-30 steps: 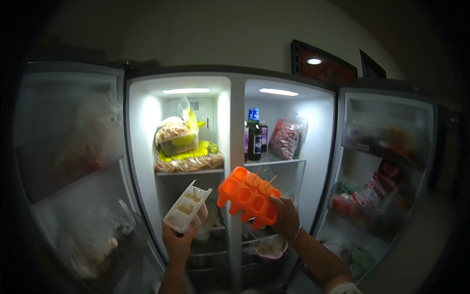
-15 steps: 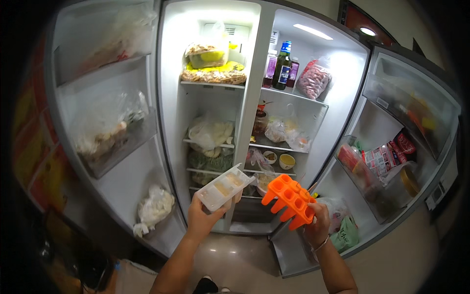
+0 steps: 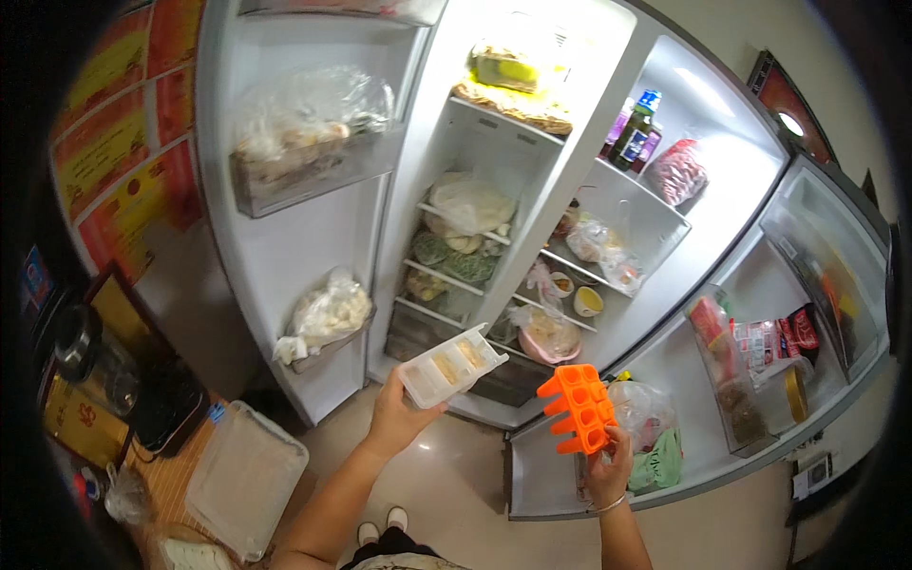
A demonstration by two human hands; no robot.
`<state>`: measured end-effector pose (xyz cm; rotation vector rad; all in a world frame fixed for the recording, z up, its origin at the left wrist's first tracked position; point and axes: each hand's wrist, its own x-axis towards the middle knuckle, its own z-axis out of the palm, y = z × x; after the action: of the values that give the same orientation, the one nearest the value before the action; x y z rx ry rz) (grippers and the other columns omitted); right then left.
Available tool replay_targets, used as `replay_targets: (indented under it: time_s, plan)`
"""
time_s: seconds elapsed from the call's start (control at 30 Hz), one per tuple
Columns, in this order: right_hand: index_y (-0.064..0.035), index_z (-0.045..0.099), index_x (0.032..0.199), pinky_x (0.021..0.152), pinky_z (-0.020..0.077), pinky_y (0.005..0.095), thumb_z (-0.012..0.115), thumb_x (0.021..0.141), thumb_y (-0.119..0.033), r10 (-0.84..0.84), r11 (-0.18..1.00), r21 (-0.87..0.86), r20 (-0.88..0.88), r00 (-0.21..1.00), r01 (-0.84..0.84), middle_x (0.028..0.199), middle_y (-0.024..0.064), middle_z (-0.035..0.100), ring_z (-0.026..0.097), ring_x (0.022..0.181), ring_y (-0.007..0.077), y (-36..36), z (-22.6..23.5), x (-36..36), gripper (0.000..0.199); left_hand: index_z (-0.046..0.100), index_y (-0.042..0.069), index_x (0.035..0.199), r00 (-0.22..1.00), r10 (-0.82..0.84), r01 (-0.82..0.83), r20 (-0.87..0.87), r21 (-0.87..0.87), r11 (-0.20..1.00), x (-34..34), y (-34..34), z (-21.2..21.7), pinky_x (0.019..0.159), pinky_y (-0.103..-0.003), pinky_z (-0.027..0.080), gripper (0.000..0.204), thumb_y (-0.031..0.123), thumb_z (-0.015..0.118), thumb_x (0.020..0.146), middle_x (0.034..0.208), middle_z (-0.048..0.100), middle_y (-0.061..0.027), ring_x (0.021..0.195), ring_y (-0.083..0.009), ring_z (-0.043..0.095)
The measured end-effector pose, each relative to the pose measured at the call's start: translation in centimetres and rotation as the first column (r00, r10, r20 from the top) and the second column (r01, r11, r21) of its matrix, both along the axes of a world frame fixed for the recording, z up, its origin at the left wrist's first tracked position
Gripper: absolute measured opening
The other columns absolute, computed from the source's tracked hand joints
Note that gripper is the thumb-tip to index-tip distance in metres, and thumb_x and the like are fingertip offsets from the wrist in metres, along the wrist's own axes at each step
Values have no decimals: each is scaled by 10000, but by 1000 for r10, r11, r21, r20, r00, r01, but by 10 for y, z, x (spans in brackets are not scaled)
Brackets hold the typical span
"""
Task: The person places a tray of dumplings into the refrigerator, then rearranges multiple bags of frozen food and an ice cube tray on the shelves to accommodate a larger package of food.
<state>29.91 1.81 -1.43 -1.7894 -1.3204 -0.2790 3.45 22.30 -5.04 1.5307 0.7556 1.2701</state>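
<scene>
In front of the open grey double-door refrigerator (image 3: 581, 152), I've got the left hand (image 3: 397, 415) with fingers wrapped round the near end of a translucent white plastic compartment tray (image 3: 446, 372), and the right hand (image 3: 608, 465) pinching the near corner of a bright orange multi-cell mould (image 3: 576, 407), nearer the refrigerator's right side. Pale stuff shows in the white tray, so I'd hold that level, grip firmly without flexing either piece, and leave a gap between them.

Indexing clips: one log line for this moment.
left hand: holds white compartment tray | right hand: holds orange popsicle mold | fridge doors: open
</scene>
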Motion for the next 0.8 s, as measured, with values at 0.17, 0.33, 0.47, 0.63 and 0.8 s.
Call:
replay_targets:
  time_s: [0.17,0.33,0.47,0.63,0.8]
  plan:
    - [-8,479,1078,732,499,270,614,771,24,197,978,-52,-58,979,-200,991,122,519,589,857,207,5,-25,-20,337,471,39,1134,983,83,-95,-164,-72,993,-30,-26,-20,859,-321,435,588,118,780,641,1037,584,-107,990,-214,562]
    - [2,485,1036,721,497,281,614,707,49,404,914,-29,-52,913,-405,938,130,500,574,814,215,20,-29,-19,357,471,43,1144,966,205,-205,-159,12,979,-50,-64,-4,865,-325,433,593,120,778,643,1059,572,-112,998,-215,554]
    - [10,492,1024,741,487,296,613,690,43,616,787,46,-66,785,-615,951,148,499,567,835,247,42,-36,-38,357,446,43,1170,921,376,-380,-105,-22,925,-80,-110,-5,887,-316,429,608,127,776,666,1087,558,-103,1022,-188,537]
    - [5,519,1000,771,446,392,649,647,-25,757,653,22,-40,652,-757,923,171,539,538,865,353,40,-44,-65,378,445,36,1197,733,646,-665,-213,-29,746,-99,-196,-2,908,-353,427,605,180,755,697,1158,560,-150,1092,-229,533]
    - [31,483,1000,723,434,298,585,682,51,861,444,-86,-234,451,-892,908,129,481,520,834,246,22,-52,-105,334,462,38,1212,520,832,-850,-194,-25,526,-119,-271,-13,903,-356,425,641,212,760,672,1137,574,-155,1071,-276,549]
